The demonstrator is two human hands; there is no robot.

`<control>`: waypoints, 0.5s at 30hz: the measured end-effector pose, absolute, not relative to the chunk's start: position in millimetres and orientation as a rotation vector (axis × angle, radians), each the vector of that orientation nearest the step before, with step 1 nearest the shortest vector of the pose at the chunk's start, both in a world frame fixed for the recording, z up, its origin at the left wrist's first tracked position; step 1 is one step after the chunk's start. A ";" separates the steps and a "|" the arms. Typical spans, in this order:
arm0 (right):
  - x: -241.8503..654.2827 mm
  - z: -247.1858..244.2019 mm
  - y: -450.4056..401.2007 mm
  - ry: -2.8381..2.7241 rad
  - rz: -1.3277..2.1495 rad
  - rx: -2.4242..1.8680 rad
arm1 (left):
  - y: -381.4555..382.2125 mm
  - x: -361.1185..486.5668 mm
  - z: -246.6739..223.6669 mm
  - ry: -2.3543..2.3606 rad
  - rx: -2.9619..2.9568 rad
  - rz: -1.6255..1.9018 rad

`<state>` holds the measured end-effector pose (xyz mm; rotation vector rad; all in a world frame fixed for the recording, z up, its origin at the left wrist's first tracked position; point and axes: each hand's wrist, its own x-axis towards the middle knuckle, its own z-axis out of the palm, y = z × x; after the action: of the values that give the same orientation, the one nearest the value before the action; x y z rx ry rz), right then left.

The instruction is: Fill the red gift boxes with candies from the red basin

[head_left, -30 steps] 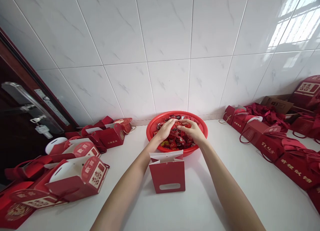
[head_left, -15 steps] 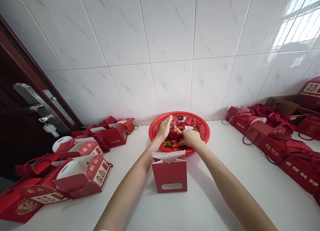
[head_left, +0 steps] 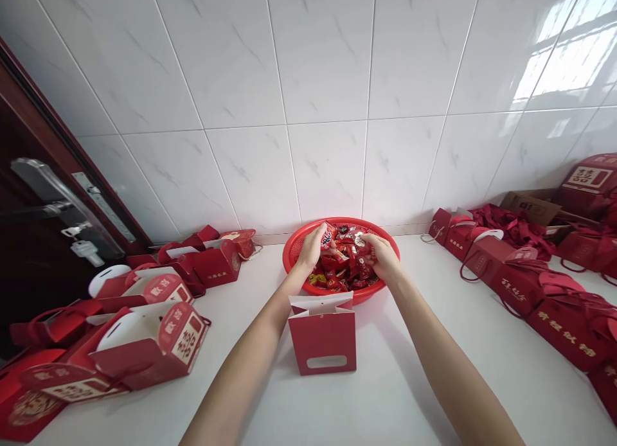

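A round red plastic basket (head_left: 293, 241) by the tiled wall holds many wrapped candies (head_left: 337, 261), mostly red. At the basket's left side, my left hand (head_left: 312, 247) is closed on a red candy packet (head_left: 328, 236) with white lettering. Over the right side of the basket, my right hand (head_left: 382, 256) pinches a red wrapped candy (head_left: 360, 240) between thumb and fingers. A red paper bag (head_left: 322, 340) with its top open and a pale oval window stands upright between my forearms, in front of the basket.
Several red gift boxes (head_left: 159, 343) stand at the left, some with open tops. A row of red boxes (head_left: 518, 288) runs along the right, near red ribbons (head_left: 513, 231) and a brown carton (head_left: 530, 205). A dark door with a metal handle (head_left: 53, 189) is far left.
My right hand has lifted from the candies and turned, now with a candy between its fingers. My left hand stays by the packet. The view has shifted slightly to the right.
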<state>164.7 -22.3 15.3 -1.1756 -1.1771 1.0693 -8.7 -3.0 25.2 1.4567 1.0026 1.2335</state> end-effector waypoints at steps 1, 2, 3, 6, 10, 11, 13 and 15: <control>165.8 16.5 -22.2 -1.115 1.124 -1.129 | -2.0 -8.9 23.7 0.997 1.518 1.215; 166.2 17.7 -22.4 -1.066 1.180 -1.087 | -0.8 -9.0 22.1 0.994 1.581 1.204; 166.2 18.8 -22.8 -1.026 1.238 -1.050 | 0.4 -9.1 20.3 0.996 1.637 1.203; 164.5 20.0 -24.8 -0.959 1.386 -0.974 | 3.7 -8.9 15.5 1.029 1.701 1.248; 163.5 17.3 -26.3 -0.926 1.448 -0.935 | 5.3 -7.5 13.0 1.043 1.711 1.255; 163.5 16.4 -26.4 -0.926 1.449 -0.930 | 5.1 -7.1 13.2 1.037 1.718 1.249; 163.3 15.3 -26.7 -0.937 1.448 -0.925 | 4.1 -6.5 14.6 1.017 1.738 1.230; 162.7 15.2 -27.6 -0.952 1.440 -0.929 | 2.6 -6.1 16.4 0.994 1.760 1.211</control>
<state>162.7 -27.6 15.2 -0.9287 -0.9524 1.4405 -6.1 2.6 16.4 1.7598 0.9944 1.2107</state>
